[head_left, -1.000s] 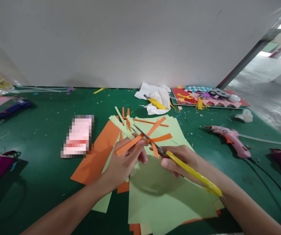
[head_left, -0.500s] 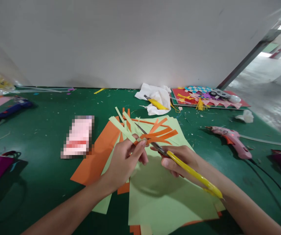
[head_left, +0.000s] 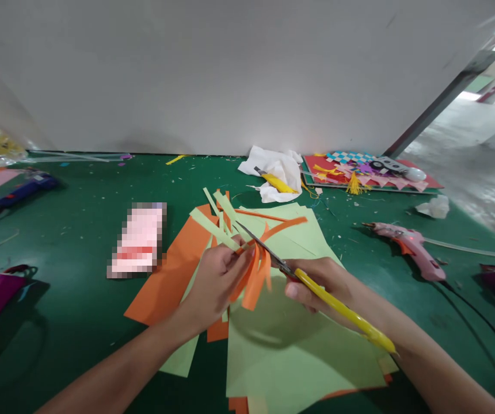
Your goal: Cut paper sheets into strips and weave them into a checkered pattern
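Note:
My left hand [head_left: 224,273] pinches a bunch of paper strips between thumb and fingers. Light green strips [head_left: 213,227] fan out to its upper left, and curled orange strips [head_left: 256,282] hang down on its right. Yellow-handled scissors [head_left: 331,300] are gripped in my right hand [head_left: 316,279], their blades pointing up and left beside the held strips. Beneath both hands lie light green sheets [head_left: 286,345], with an orange sheet [head_left: 170,270] angled out to the left.
A pink glue gun [head_left: 411,247] lies at the right, a blue one [head_left: 27,190] at the left. A yellow cutter [head_left: 277,183] rests on white tissue [head_left: 256,158] near the wall. A pixelated pink item [head_left: 137,241] lies left of the sheets.
Several orange strips that pointed right now bend downward beside my left hand. The scissors' blades have shifted slightly up and left, and one orange strip still points right.

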Tool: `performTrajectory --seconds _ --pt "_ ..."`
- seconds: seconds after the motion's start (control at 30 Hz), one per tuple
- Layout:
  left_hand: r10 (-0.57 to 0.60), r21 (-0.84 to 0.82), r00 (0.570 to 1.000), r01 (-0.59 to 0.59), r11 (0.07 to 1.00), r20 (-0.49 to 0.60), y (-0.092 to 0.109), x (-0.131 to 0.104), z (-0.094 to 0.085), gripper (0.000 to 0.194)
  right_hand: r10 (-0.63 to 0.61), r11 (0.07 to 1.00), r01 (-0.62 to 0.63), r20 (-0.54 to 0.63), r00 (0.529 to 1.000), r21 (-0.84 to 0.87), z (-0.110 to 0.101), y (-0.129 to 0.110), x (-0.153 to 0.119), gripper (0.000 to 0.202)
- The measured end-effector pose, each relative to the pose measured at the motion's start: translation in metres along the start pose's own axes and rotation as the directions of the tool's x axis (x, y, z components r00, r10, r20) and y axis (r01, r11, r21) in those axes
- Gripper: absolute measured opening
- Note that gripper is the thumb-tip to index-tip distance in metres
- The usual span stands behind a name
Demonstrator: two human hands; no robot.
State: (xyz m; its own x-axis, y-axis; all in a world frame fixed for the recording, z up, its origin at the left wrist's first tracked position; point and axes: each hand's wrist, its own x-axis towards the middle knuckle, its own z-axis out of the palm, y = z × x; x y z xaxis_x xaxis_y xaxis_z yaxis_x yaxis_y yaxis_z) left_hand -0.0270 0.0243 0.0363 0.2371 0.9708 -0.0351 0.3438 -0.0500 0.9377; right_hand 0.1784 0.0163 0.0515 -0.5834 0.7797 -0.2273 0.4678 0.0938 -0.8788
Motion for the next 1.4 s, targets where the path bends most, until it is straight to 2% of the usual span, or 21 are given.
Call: performTrajectory --seconds 0.23,0.43,0.6,0.77,0.93,1.2,1.4 --pt "-0.028 -0.027 1.0 0.029 0.999 0.011 0.0 -0.001 0.0 0.051 -0.038 0.998 0.038 -0.016 0.999 -0.04 0.001 0.001 -0.003 0.032" --pt "0.055 0.013 0.998 -0.055 0.998 -0.015 0.002 -0.001 -0.002 0.05 -0.007 1.0 0.007 -0.016 1.0 -0.024 0.0 0.0 0.0 0.037" --pt "0.073 -0.033 0.997 -0.073 0.997 0.01 -0.002 -0.003 -0.002 0.058 -0.014 1.0 0.014 0.005 1.0 0.022 0.0 0.001 0.0 0.039" --pt "0.067 -0.041 0.997 -0.068 0.997 -0.024 -0.009 -0.005 -0.001 0.058 0.005 1.0 -0.006 0.017 1.0 0.026 0.0 0.002 -0.001 0.039" --pt "0.08 -0.058 0.993 -0.085 0.995 -0.082 -0.007 -0.004 -0.001 0.054 -0.016 1.0 0.016 0.004 1.0 0.022 0.002 0.004 -0.001 0.039" --pt "0.07 -0.165 0.996 -0.079 0.983 -0.06 -0.01 -0.002 0.0 0.052 -0.002 1.0 0.003 -0.032 0.999 0.022 0.002 -0.004 -0.002 0.037" --pt "0.043 -0.093 0.999 -0.042 0.995 0.008 0.002 -0.002 -0.004 0.056 -0.018 1.0 0.018 -0.036 0.999 0.003 0.002 -0.004 -0.002 0.035"
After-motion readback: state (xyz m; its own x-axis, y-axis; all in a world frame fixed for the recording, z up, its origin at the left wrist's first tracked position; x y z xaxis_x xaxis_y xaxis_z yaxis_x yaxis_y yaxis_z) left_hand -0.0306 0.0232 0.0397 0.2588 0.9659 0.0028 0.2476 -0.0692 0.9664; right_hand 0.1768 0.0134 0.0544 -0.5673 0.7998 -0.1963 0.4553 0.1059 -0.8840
